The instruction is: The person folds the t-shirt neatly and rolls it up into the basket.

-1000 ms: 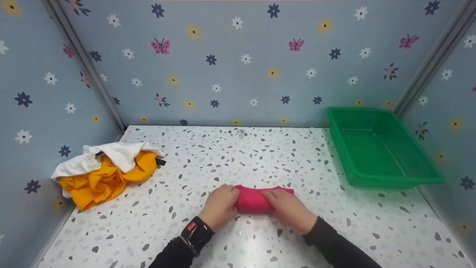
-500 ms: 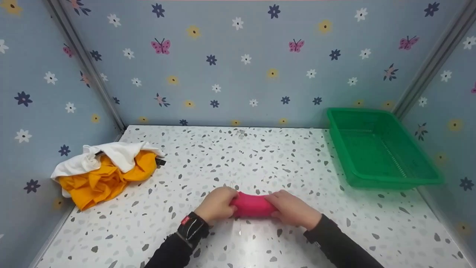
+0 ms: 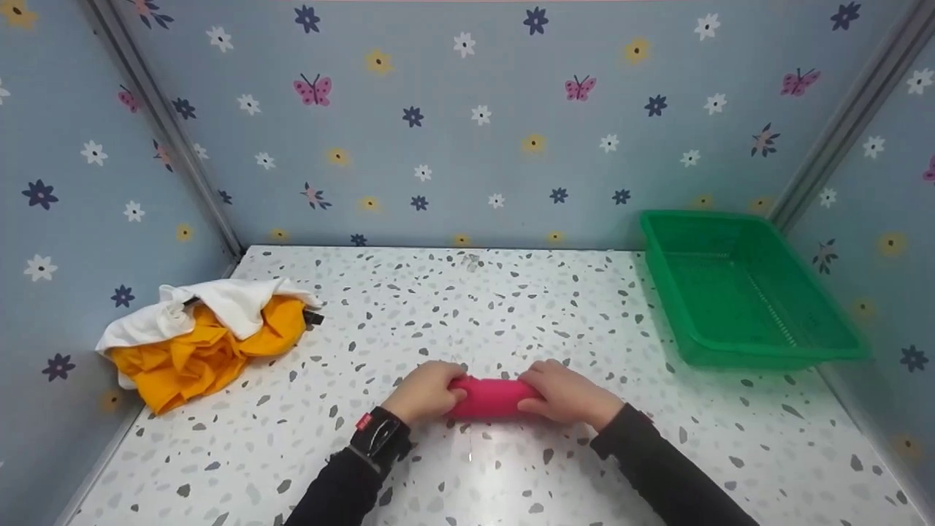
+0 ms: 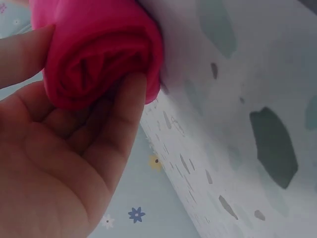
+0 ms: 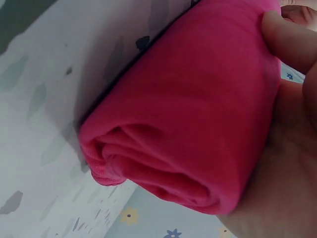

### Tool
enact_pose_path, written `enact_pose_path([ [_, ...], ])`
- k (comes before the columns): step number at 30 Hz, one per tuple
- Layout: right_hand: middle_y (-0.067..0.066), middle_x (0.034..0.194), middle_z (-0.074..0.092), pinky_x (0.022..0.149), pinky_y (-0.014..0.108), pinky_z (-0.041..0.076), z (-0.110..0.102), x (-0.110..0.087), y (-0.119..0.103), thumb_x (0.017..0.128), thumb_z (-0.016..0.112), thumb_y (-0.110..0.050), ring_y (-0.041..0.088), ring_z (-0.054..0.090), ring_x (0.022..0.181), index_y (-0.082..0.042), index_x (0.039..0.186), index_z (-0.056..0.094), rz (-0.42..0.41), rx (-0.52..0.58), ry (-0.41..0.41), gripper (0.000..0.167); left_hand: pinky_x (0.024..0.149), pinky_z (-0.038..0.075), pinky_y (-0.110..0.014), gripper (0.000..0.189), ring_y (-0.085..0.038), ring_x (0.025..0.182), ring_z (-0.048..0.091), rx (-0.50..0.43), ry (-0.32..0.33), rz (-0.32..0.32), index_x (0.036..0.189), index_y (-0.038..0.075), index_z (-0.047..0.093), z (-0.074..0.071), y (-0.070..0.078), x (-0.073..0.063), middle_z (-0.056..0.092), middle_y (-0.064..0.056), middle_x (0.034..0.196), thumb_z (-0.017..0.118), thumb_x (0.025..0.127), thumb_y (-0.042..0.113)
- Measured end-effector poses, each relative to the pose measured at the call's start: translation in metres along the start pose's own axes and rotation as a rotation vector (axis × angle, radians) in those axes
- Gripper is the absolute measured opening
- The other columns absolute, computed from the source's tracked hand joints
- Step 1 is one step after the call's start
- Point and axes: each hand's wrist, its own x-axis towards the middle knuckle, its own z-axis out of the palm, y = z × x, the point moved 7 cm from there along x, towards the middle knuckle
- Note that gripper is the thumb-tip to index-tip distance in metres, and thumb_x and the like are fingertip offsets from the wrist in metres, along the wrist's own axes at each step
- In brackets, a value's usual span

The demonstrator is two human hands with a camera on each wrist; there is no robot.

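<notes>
A bright pink cloth roll [image 3: 488, 399] lies crosswise on the speckled tabletop near the front middle. My left hand [image 3: 426, 393] grips its left end, and my right hand [image 3: 566, 394] grips the right end. In the left wrist view the thumb and fingers curl round the roll [image 4: 99, 54], whose spiral layers show at the end. In the right wrist view the thumb lies along the near side of the cloth roll [image 5: 183, 109], with folded layers visible at its end. Whether the cloth is a garment cannot be told.
A heap of orange cloth [image 3: 197, 358] and white cloth [image 3: 226, 296] lies at the left by the wall. An open green plastic basket [image 3: 701, 343] stands at the right. Flower-patterned panels [image 3: 467, 131] enclose the speckled tabletop [image 3: 438, 307] at the back and both sides.
The pink cloth has become a tighter, narrower roll; the loose edge that stuck out beyond the right hand is no longer seen. Both hands have shifted slightly left and now curl round its ends.
</notes>
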Motion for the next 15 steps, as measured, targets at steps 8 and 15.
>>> enact_pose_path([
  [8,0.004,0.106,0.058,0.086,0.040,0.049,0.000,0.007,0.006,0.094,0.067,-0.036,0.018,0.054,0.096,-0.007,0.117,0.067,0.037,0.047,-0.020,0.037,0.078,0.049,-0.039,0.003,-0.015,0.078,0.058,0.004,-0.032,-0.036,0.088,0.012,0.070,-0.001,-0.004,0.010,0.062,0.005,0.080,0.068,0.089,0.015],
  [15,0.002,0.106,0.057,0.085,0.040,0.048,0.003,0.013,0.010,0.091,0.068,-0.044,0.017,0.053,0.095,-0.011,0.122,0.066,0.067,0.056,-0.062,0.045,0.071,0.047,-0.037,0.006,-0.016,0.073,0.054,0.019,-0.066,-0.011,0.084,0.011,0.069,-0.002,-0.003,0.014,0.059,0.002,0.076,0.067,0.089,0.013],
])
